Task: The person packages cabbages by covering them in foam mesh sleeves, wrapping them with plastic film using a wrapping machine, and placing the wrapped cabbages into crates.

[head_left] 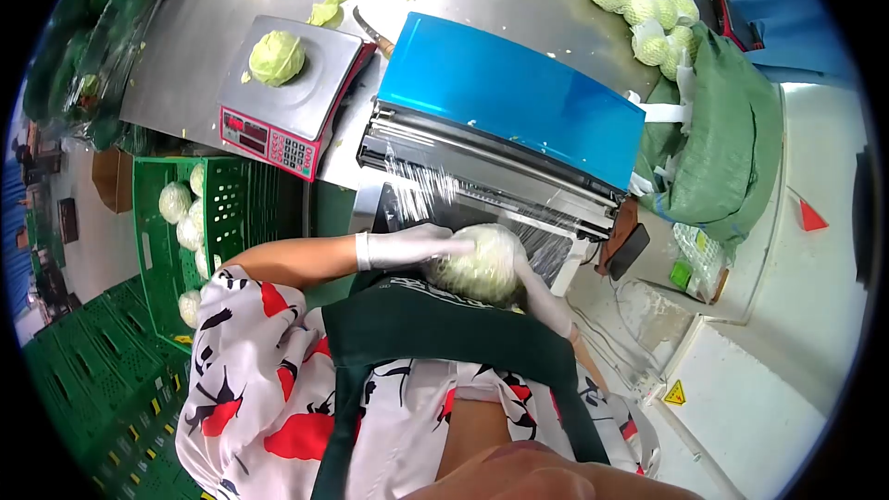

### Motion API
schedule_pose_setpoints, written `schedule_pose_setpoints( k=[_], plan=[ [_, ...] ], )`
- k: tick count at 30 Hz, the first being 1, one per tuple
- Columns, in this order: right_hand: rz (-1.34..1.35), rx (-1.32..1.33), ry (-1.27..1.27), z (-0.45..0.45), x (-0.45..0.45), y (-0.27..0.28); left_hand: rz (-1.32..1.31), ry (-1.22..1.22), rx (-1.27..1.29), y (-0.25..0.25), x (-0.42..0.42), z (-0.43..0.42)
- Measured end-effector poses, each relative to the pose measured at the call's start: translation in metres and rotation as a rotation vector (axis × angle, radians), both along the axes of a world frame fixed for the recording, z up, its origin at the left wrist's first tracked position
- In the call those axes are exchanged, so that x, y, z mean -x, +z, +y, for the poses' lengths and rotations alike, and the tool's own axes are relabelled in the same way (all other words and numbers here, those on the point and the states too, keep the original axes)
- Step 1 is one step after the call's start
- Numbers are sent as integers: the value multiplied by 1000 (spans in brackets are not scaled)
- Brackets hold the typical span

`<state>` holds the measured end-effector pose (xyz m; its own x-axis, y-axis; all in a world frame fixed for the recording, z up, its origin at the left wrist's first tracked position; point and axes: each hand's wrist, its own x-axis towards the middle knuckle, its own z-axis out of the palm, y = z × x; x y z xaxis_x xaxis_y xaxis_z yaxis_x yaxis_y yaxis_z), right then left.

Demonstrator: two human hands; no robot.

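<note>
A pale green cabbage (480,267) with shiny clear film over it is held close against the dark green apron. My left hand (412,247), in a white glove, presses on its left side with the fingers reaching over the top. On the opposite side my right hand (543,296), gloved too, grips the cabbage; part of that hand's fingers is hidden. Just beyond the hands stands a film wrapping machine (500,93) with a blue cover. Clear film (421,190) stretches over its front bed towards the cabbage.
Left of the machine, a red-edged scale (306,150) bears an unwrapped cabbage (277,58). A knife (373,32) and loose leaves (331,5) lie on the steel table (185,65). A green crate (153,250) holds wrapped cabbages. Netted cabbages (648,9) and a green sack (732,139) are at right.
</note>
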<state>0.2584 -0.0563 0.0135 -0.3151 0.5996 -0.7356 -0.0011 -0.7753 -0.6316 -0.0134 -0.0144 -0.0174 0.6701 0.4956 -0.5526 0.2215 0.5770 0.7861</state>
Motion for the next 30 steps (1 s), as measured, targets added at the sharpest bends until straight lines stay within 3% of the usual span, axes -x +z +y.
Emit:
schedule_pose_setpoints(
  k=[1,5,8,9,10,12,13,14,16,17,18,20,21,23,24,25,26,28,29,30],
  plan=[
    [57,115,-46,-2,4,-6,-20,40,242,6,-2,1],
    [225,274,-19,20,20,-21,-1,89,502,8,5,4],
    [328,350,4,8,2,-23,-158,219,605,-17,24,-31],
    [343,351,-12,0,-4,-19,-221,302,546,2,30,-37],
    [52,-12,110,-14,-15,-29,-70,322,279,-21,35,-55],
    [-541,-725,342,-40,-26,-45,248,220,-377,-7,41,-73],
    [-675,-1185,291,-44,-25,-40,417,151,-660,-17,43,-81],
    [-614,-916,169,-45,-26,-33,359,307,-1005,-21,41,-84],
    [-477,-383,-65,-37,-22,-10,476,317,-939,-1,42,-73],
    [-321,-358,-339,-36,-19,-7,498,368,-775,13,40,-67],
    [-215,-261,-382,-37,-23,-9,481,498,-620,33,36,-61],
    [-4,-52,-457,-42,-43,-14,553,497,-684,28,39,-65],
    [-67,56,-337,-56,-59,-33,469,513,-426,15,43,-71],
    [-552,-653,271,-91,-61,-84,184,553,98,-48,52,-101],
    [-772,-1010,598,-102,-56,-108,178,410,162,-59,46,-106],
    [-759,-1001,644,-114,-48,-133,188,376,196,-69,37,-114],
    [-649,-813,569,-116,-29,-152,199,342,227,-71,22,-114],
    [-462,-469,386,-114,6,-176,104,218,-251,-105,6,-122],
    [-423,-421,365,-109,17,-184,61,156,-500,-118,0,-121],
    [-380,-372,347,-104,25,-188,207,13,-404,-91,1,-108]
  ],
)
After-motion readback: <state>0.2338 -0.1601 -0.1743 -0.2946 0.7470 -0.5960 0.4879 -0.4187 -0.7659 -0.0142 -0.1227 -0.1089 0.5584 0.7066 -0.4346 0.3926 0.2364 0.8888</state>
